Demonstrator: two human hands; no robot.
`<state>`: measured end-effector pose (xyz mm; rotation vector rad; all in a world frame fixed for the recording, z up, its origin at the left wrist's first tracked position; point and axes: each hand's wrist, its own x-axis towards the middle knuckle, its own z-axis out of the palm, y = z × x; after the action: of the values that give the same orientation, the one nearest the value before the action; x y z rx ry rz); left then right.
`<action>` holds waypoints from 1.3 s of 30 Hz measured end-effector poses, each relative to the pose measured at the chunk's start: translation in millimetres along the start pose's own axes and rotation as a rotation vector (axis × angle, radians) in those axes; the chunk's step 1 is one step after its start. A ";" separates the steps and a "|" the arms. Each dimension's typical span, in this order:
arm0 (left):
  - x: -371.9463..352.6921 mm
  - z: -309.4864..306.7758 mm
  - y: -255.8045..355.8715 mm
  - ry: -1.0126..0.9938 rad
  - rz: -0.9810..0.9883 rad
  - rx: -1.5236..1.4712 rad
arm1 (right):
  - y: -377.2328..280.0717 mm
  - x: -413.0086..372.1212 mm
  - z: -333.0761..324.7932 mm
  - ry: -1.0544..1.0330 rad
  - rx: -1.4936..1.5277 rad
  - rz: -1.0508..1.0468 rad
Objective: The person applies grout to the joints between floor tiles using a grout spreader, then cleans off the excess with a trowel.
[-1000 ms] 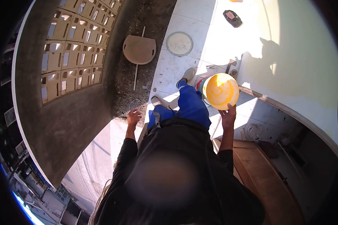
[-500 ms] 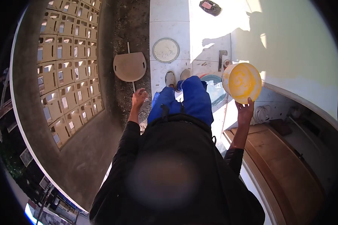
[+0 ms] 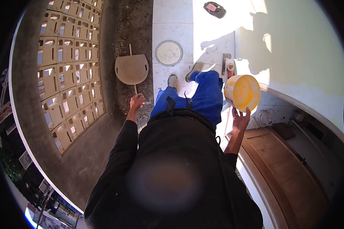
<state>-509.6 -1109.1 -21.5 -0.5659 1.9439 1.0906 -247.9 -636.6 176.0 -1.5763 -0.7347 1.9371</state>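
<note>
My right hand [image 3: 240, 120] grips the near edge of a plastic bucket [image 3: 244, 92], with the thumb at its rim. Yellow and whitish smears coat the bucket's inside, and its mouth tilts toward me. Off to the left, my left hand [image 3: 137, 101] hangs empty, its fingers loosely bent and somewhat apart. Beyond that hand lies a brown rounded board [image 3: 132, 69] with two slots and a thin stick under it; the hand looks apart from it. A round, whitish-stained lid [image 3: 169, 53] rests on the tiles ahead of my feet.
A flat dark tool [image 3: 226, 63] and an orange-red item [image 3: 230, 68] lie by the pale wall [image 3: 294, 45]. Farther ahead is a dark plastic bag [image 3: 215, 10]. Brown wooden panel [image 3: 283, 164] and coiled white cable [image 3: 264, 116] are at right; a pierced block wall [image 3: 68, 72] stands left.
My right foot has stepped forward and right. The bucket has shifted slightly left and nearer with my right hand. My left hand has moved slightly left, and its fingers look more bent.
</note>
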 end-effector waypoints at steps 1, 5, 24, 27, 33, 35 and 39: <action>-2.3 3.1 -7.8 -0.013 -0.047 0.027 | -6.2 -1.1 2.9 -0.015 -0.016 -0.012; -8.0 20.2 -10.1 -0.002 -0.099 0.078 | -30.1 11.7 3.7 -0.093 -0.067 -0.055; -103.6 183.8 -3.9 0.536 -0.360 -0.584 | -155.9 247.8 202.9 -0.659 -0.844 0.101; -142.6 227.6 -13.6 0.557 -0.429 -0.600 | -183.4 258.1 246.5 -0.709 -0.906 0.042; -183.8 272.6 -103.2 0.494 -0.581 -0.791 | -165.1 229.3 268.6 -0.782 -0.841 0.024; -194.2 267.3 -135.7 0.490 -0.583 -0.857 | -140.4 213.4 257.2 -0.795 -0.806 0.028; -210.4 234.9 -217.7 0.527 -0.493 -0.957 | -78.4 174.8 203.2 -0.765 -0.755 0.044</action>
<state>-135.9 -1024.8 -21.8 -1.8882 1.4157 1.5969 -473.4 -474.9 144.5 -1.1424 -1.9295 2.4667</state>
